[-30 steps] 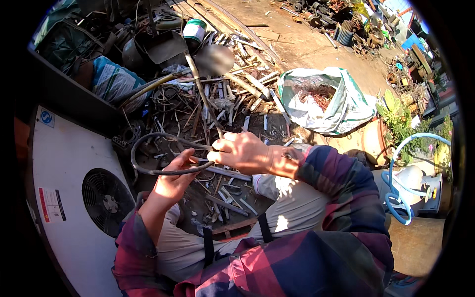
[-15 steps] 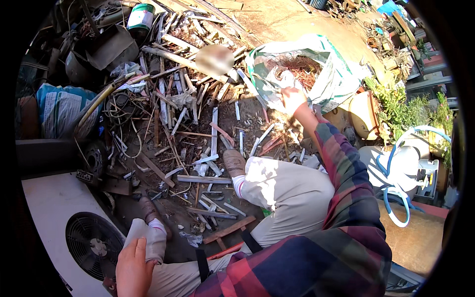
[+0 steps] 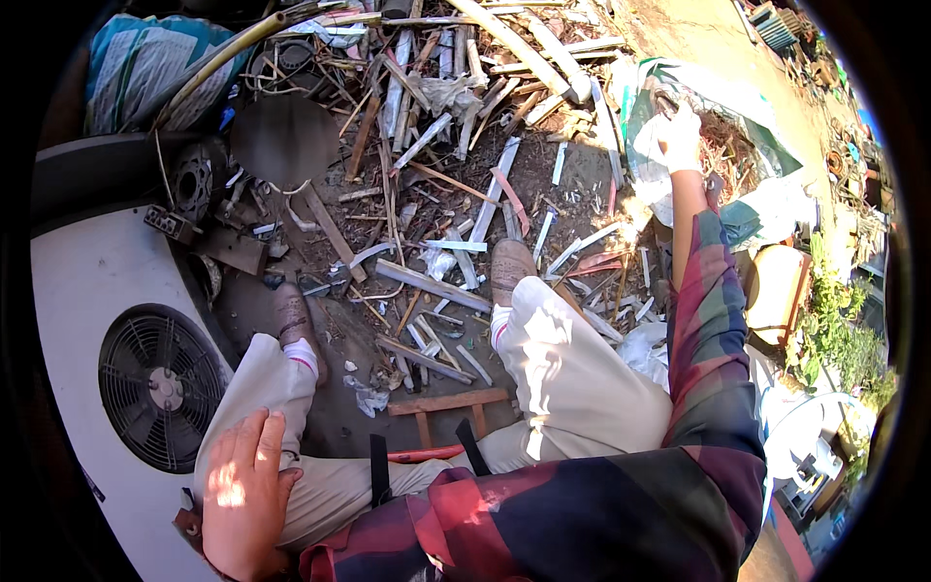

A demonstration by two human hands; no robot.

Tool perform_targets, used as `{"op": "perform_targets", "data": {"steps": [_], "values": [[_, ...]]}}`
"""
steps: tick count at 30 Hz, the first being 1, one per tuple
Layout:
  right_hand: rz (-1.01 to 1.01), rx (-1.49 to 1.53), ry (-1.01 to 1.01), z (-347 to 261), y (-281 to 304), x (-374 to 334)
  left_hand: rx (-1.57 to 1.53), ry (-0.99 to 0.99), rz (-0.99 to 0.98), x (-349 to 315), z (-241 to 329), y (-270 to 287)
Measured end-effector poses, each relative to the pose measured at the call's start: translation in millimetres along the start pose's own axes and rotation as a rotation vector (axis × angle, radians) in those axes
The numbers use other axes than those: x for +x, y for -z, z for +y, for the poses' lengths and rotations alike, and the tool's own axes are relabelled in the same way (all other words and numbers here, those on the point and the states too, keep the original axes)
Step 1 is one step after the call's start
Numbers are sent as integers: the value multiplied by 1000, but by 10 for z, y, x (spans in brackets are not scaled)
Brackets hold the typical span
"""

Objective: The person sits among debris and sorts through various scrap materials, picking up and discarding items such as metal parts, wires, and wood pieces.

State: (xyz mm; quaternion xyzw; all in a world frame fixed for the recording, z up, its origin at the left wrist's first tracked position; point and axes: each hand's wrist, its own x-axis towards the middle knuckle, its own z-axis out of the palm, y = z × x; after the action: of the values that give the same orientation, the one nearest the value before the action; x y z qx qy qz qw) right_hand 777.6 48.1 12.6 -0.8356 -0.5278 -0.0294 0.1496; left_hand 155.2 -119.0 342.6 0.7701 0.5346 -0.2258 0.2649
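My left hand [image 3: 242, 485] rests on my left leg with its fingers stretched out, holding nothing. At the far right, my right hand [image 3: 681, 136] reaches over the mouth of a white and green woven sack [image 3: 766, 97]. Its fingers are bent together in bright sunlight, with a small dark brown bit beside their tips; what they grip is too unclear to name. Thin reddish-brown strands [image 3: 722, 145] lie inside the sack. Between my feet and beyond them spread wood strips [image 3: 433, 285] and other scraps.
A white outdoor unit with a black fan [image 3: 160, 388] stands at left. Beyond it lie a dark metal wheel-like part [image 3: 194, 181] and a blue-white sack [image 3: 155, 68]. A brown wooden frame [image 3: 446, 401] sits between my legs. Green plants [image 3: 834, 339] grow at right.
The view has turned, so the scene sits farther right and higher. My right hand has moved farther over the sack's mouth. My left hand shows more fully, still on my leg.
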Motion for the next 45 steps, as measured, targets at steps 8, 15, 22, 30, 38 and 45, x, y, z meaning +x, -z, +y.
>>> {"op": "perform_targets", "data": {"steps": [8,15,22,30,38,45], "values": [[-627,492,419,-2496,-336,-806,-126,67,68,-245,-93,-227],[-515,362,399,-3384,-858,-1052,-239,81,122,-391,-219,-226],[-446,110,243,-3612,-1013,-760,-323,-42,107,-411,-382,-214],[-1117,422,266,-4004,-988,-1045,-314,-113,104,-306,-470,-262],[-641,354,250,-3716,-1113,-769,-313,-87,69,-276,-432,-239],[-744,97,102,-4222,-1330,-977,-300,-118,29,-208,-377,-180]]}}
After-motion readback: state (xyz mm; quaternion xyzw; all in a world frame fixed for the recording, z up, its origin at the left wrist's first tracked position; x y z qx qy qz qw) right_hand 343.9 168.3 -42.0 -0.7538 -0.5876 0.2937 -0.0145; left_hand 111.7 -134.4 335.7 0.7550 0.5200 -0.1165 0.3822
